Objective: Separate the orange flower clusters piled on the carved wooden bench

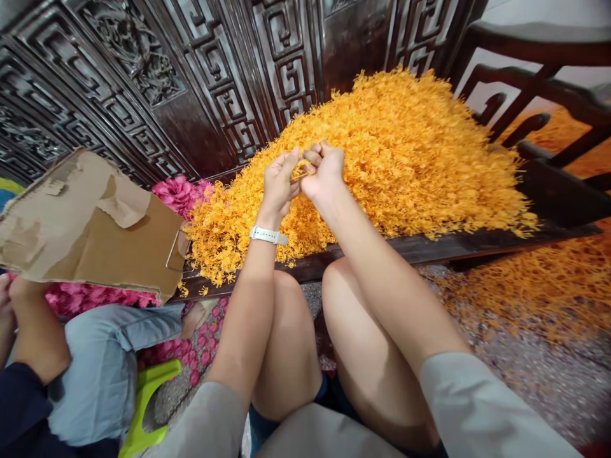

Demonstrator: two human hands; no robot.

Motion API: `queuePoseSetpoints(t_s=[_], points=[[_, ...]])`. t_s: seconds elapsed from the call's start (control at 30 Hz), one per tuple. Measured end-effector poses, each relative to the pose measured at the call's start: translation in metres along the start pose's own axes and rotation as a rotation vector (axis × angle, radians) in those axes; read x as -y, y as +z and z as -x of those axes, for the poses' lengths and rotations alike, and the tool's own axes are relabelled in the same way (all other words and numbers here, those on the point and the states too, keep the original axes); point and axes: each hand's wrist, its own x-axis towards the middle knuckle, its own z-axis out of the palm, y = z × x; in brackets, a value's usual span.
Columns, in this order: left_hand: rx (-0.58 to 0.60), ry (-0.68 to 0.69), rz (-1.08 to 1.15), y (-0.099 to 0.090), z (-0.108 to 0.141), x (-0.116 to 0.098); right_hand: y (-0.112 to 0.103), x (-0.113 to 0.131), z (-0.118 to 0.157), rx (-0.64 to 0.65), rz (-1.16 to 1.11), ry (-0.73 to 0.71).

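Observation:
A big heap of orange-yellow plastic flower pieces (405,152) lies on a dark wooden bench (420,249). Above the heap's front part, my left hand (279,184), with a white watch strap at the wrist, pinches a small orange-yellow piece (300,170). My right hand (327,172) is beside it with fingers curled round the same piece's other side. The two hands nearly touch. Exactly how the fingertips meet the piece is too small to tell.
On the left a torn cardboard box (95,222) stands by pink flowers (179,194). A person in jeans (100,375) sits near a green stool (146,407). Carved wood (205,70) rises behind; orange strands (539,292) cover the floor at right.

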Motion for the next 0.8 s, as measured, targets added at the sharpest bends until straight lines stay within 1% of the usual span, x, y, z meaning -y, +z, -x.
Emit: queuePoseSetpoints(t_s=[0.07, 0.13, 0.2, 0.3, 0.37, 0.43, 0.5, 0.6, 0.7, 0.77, 0.8], points=[[0.017, -0.049, 0.027, -0.006, -0.001, -0.003, 0.002, -0.001, 0.004, 0.060, 0.020, 0.019], [0.001, -0.050, 0.045, -0.012, -0.002, -0.007, 0.003, 0.000, 0.006, 0.097, 0.028, 0.043], [-0.057, 0.011, 0.063, -0.019, -0.002, -0.013, 0.002, 0.003, 0.006, 0.113, 0.025, 0.052], [-0.174, 0.164, 0.087, -0.033, -0.001, -0.023, -0.004, 0.011, 0.002, 0.141, 0.024, 0.042], [-0.207, 0.201, 0.058, -0.043, -0.001, -0.027, -0.008, 0.016, 0.000, 0.132, 0.023, 0.024], [-0.213, 0.180, -0.010, -0.052, -0.002, -0.025, -0.011, 0.019, -0.002, 0.095, 0.026, -0.010], [-0.212, 0.162, -0.084, -0.060, -0.005, -0.018, -0.011, 0.019, -0.002, 0.072, 0.055, -0.034], [-0.211, 0.192, -0.262, -0.070, -0.010, -0.004, -0.010, 0.015, -0.001, 0.097, 0.111, -0.053], [-0.243, 0.303, -0.492, -0.071, -0.012, 0.002, -0.007, 0.009, 0.000, 0.134, 0.119, -0.061], [-0.257, 0.394, -0.554, -0.063, -0.009, -0.001, -0.005, 0.005, 0.000, 0.148, 0.118, -0.061], [-0.234, 0.424, -0.551, -0.057, -0.006, -0.004, -0.004, 0.003, 0.000, 0.156, 0.118, -0.061]])
